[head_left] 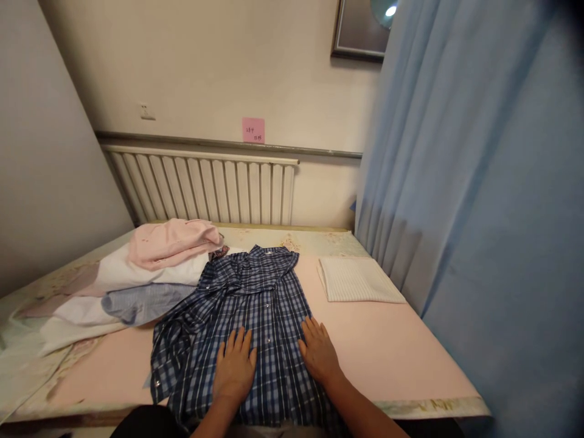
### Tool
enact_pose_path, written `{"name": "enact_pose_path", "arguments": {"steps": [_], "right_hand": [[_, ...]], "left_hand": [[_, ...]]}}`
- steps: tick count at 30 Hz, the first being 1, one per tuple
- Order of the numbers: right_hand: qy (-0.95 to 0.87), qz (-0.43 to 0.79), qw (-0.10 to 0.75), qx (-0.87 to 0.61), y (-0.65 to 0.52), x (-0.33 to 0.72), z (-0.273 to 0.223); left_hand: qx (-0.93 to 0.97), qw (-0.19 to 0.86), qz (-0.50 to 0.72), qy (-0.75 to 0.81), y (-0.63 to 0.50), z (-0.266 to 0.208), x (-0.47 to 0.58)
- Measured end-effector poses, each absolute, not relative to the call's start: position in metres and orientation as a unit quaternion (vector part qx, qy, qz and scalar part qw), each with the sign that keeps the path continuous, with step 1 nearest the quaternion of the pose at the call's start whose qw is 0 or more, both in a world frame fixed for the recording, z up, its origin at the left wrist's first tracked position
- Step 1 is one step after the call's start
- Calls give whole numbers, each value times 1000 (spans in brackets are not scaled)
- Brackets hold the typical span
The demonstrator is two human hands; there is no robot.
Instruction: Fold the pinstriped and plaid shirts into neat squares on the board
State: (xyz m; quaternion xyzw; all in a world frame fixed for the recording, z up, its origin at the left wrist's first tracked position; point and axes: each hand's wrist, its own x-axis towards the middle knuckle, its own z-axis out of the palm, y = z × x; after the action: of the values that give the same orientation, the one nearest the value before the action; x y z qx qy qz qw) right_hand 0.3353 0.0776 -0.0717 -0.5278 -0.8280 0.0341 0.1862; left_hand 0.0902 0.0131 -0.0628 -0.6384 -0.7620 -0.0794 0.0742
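A pink note (253, 129) on the wall (205, 79) bears two short handwritten lines, too small to read reliably.

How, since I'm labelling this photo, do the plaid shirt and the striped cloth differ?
The plaid shirt is dark blue; the striped cloth is pale. The shirt lies spread lengthwise, while the cloth is folded into a smaller rectangle. The left hand and right hand rest on the shirt; neither touches the cloth. Shirt and cloth share the pink sheet beneath.

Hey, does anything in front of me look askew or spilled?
The plaid shirt looks lopsided: its sleeve fabric bunches on your left, while the right side lies flatter. The clothes farther left are loosely heaped. No spill visible.
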Motion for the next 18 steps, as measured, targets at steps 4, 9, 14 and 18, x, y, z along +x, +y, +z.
{"name": "enact_pose_path", "arguments": {"steps": [4, 9, 14, 18], "right_hand": [[-826, 42, 188, -530, 77, 335, -70], [-827, 41, 189, -527, 77, 335, -70], [-827, 38, 194, -527, 78, 335, -72], [-825, 45, 197, -527, 77, 335, -71]], "left_hand": [[-638, 72, -87, -762, 14, -64, 90], [-641, 71, -82, -760, 14, -65, 89], [-642, 73, -75, -760, 14, -65, 89], [-640, 74, -77, -761, 17, -68, 88]]}}
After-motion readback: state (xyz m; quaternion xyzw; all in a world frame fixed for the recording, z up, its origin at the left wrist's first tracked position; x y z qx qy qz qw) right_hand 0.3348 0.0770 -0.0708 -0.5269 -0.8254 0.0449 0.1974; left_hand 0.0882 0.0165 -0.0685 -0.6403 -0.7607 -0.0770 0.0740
